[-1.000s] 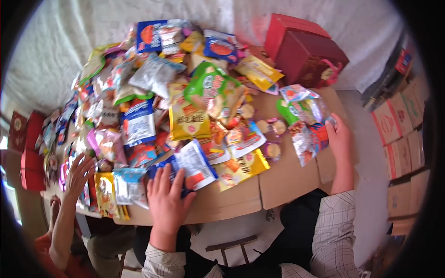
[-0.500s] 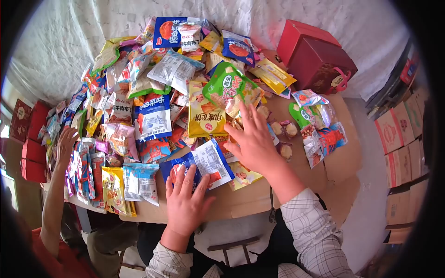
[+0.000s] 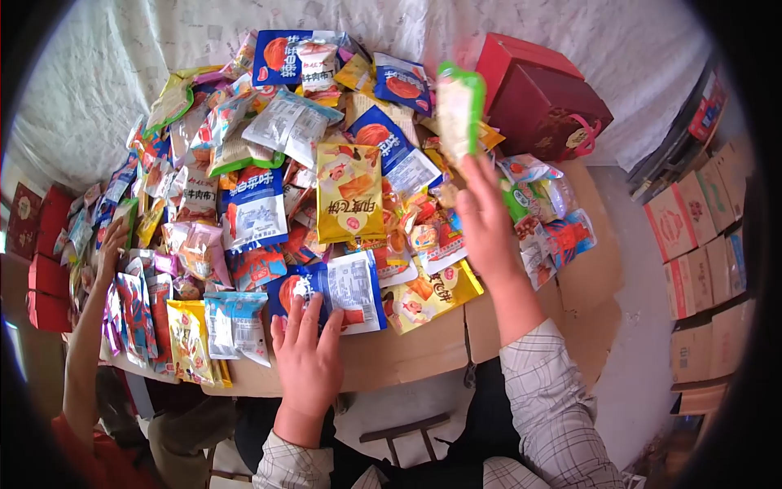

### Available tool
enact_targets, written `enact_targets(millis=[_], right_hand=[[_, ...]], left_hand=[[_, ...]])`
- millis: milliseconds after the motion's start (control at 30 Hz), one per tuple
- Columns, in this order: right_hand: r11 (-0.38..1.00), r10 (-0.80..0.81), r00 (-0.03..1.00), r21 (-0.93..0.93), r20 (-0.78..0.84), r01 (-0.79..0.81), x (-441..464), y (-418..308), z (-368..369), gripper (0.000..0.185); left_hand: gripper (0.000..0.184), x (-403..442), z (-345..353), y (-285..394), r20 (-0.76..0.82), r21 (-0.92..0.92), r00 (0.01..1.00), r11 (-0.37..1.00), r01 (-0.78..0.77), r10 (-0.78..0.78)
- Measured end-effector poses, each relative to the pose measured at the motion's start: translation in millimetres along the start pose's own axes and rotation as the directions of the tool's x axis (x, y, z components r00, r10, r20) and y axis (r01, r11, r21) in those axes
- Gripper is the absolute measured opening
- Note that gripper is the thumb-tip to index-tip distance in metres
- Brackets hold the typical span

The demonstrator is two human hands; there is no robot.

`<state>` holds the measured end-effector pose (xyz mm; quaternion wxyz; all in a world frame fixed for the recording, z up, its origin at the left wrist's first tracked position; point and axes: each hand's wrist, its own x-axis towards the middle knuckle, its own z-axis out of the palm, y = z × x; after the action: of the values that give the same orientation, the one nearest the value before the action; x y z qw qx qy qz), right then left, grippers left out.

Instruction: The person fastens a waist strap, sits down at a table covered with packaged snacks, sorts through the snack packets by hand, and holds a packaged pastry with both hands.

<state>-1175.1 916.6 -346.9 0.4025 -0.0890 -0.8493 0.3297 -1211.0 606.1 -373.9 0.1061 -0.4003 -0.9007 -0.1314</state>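
Observation:
A green snack packet (image 3: 460, 114) is raised upright, its pale side showing, and the fingers of my right hand (image 3: 489, 220) are closed on its lower end. My left hand (image 3: 308, 354) is by the near table edge, fingers spread and stretched out, the tips touching a blue-and-white snack packet (image 3: 346, 293). Beyond that lies a yellow snack packet (image 3: 350, 191) with a blue one (image 3: 393, 147) to its upper right. Another yellow packet (image 3: 432, 301) lies between my hands at the edge of the pile.
Snack packets are heaped across the cardboard-covered table (image 3: 423, 350). Dark red gift boxes (image 3: 546, 106) stand at the back right, red boxes (image 3: 49, 285) at far left. A co-worker's hand (image 3: 112, 248) reaches into the pile's left side. Cartons (image 3: 709, 220) are stacked at right.
My right hand has picked up the green packet and carried it up and right off the pile. This uncovers the blue packet. My left hand stays near the same blue-and-white packet.

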Motion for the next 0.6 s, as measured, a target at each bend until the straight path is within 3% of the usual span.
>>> enact_targets(millis=[67, 133, 200, 267, 300, 367, 400, 500, 600], right_hand=[[0.981, 0.081, 0.986, 0.189, -0.148, -0.052, -3, 6, -8, 0.045], [0.990, 0.057, 0.976, 0.137, -0.212, -0.028, -2, 4, -25, 0.042], [0.973, 0.136, 0.949, 0.219, -0.283, -0.073, -6, 11, -34, 0.043], [0.852, 0.392, 0.882, 0.465, -0.260, -0.242, -9, 1, -40, 0.040], [0.858, 0.386, 0.884, 0.455, -0.263, -0.240, -11, 3, -41, 0.040], [0.727, 0.581, 0.776, 0.585, -0.245, -0.359, -14, 15, -44, 0.034], [0.708, 0.569, 0.774, 0.644, -0.279, -0.288, -15, 19, -40, 0.029], [0.699, 0.588, 0.770, 0.636, -0.249, -0.328, -17, 20, -48, 0.027], [0.810, 0.521, 0.759, 0.507, -0.392, -0.295, -4, 14, -77, 0.028]], left_hand=[[0.031, -1, -3, -3, -0.009, -0.047, 1.000, 0.999, 0.000, 0.000], [0.031, -1, -5, -2, -0.010, -0.046, 1.000, 0.999, 0.013, -0.013], [0.034, -1, -5, 0, -0.034, -0.125, 0.999, 0.992, -0.007, 0.003], [0.038, -2, -5, 0, -0.020, -0.148, 1.000, 0.989, -0.003, 0.001], [0.039, -2, -1, -1, -0.029, -0.113, 0.999, 0.993, -0.018, 0.015], [0.041, -2, 6, -2, -0.044, -0.055, 0.998, 0.998, -0.037, 0.034], [0.040, -1, 3, 0, -0.041, -0.055, 0.999, 0.998, -0.025, 0.023], [0.040, -1, 4, 0, -0.020, -0.030, 0.999, 0.999, -0.028, 0.028], [0.042, 0, 6, 3, -0.010, -0.048, 1.000, 0.999, 0.013, -0.013]])
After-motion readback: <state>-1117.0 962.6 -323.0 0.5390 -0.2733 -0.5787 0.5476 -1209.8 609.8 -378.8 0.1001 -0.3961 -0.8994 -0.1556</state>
